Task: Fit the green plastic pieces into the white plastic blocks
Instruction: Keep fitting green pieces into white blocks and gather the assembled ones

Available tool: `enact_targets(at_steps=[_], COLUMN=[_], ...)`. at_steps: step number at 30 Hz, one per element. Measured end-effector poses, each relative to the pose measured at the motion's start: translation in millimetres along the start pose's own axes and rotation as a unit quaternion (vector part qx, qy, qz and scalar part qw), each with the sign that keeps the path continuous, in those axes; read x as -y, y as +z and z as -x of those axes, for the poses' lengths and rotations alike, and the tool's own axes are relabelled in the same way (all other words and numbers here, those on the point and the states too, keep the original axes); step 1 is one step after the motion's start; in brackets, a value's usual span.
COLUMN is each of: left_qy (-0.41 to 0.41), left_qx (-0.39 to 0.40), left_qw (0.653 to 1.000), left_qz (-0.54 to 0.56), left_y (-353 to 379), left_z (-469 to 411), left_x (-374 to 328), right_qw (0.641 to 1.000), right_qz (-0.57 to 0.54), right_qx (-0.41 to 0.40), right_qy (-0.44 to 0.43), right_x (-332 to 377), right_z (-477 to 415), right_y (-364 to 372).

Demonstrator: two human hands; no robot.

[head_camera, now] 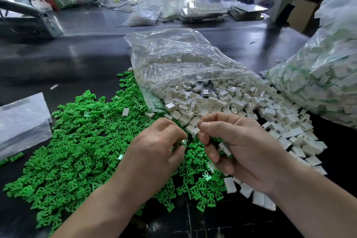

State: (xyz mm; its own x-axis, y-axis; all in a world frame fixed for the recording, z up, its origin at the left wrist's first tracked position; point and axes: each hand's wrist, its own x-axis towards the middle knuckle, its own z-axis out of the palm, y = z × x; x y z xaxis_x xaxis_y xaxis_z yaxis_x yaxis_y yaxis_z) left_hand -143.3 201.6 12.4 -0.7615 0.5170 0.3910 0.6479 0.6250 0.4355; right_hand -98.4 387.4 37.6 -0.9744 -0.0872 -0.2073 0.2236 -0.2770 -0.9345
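Note:
A wide heap of green plastic pieces (pixel 77 141) covers the dark table at the left and centre. White plastic blocks (pixel 241 102) spill from an open clear bag (pixel 173 60) to the right of the heap. My left hand (pixel 154 152) hovers over the green heap with its fingers curled, pinching a small green piece at the fingertips. My right hand (pixel 237 147) is beside it, fingers curled around white blocks held in the palm, with some green showing between the fingers. The two hands almost touch.
A large full bag of assembled white and green parts (pixel 324 75) lies at the right. An empty flat plastic bag (pixel 21 121) lies at the left edge. Bags, trays and a machine stand across the far side of the table.

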Motion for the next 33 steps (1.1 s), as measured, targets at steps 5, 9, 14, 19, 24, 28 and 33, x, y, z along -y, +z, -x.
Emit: enact_targets(at_steps=[5, 9, 14, 19, 24, 28, 33], left_qy=[-0.106, -0.087, -0.071, -0.098, -0.169, -0.203, -0.202], left_qx=[-0.041, -0.037, -0.088, -0.115, -0.094, -0.043, -0.025], left_qw=[0.962, 0.945, 0.958, 0.953, 0.895, 0.814, 0.801], left_qz=[0.247, 0.314, 0.262, 0.262, 0.402, 0.543, 0.562], left_y=[-9.3, -12.4, -10.3, -12.2, -18.4, -16.2, -13.6], left_z=[2.5, 5.8, 7.6, 10.0, 8.7, 9.3, 9.7], left_x=[-6.3, -17.0, -26.5, -26.9, -21.8, -19.8, -22.1], right_qw=[0.998, 0.999, 0.999, 1.0, 0.991, 0.992, 0.994], right_qz=[0.061, 0.039, 0.029, -0.002, -0.11, -0.097, -0.089], right_qx=[-0.003, 0.032, 0.014, -0.005, 0.059, 0.063, 0.05], right_qy=[-0.006, 0.0, 0.002, 0.016, 0.058, 0.058, 0.036], right_x=[-2.1, -5.4, -7.3, -6.6, -1.0, -1.9, -2.3], right_z=[0.9, -0.5, -2.1, -3.1, -1.7, -1.5, 1.0], right_y=[3.6, 8.4, 8.3, 7.9, 5.3, 6.2, 7.7])
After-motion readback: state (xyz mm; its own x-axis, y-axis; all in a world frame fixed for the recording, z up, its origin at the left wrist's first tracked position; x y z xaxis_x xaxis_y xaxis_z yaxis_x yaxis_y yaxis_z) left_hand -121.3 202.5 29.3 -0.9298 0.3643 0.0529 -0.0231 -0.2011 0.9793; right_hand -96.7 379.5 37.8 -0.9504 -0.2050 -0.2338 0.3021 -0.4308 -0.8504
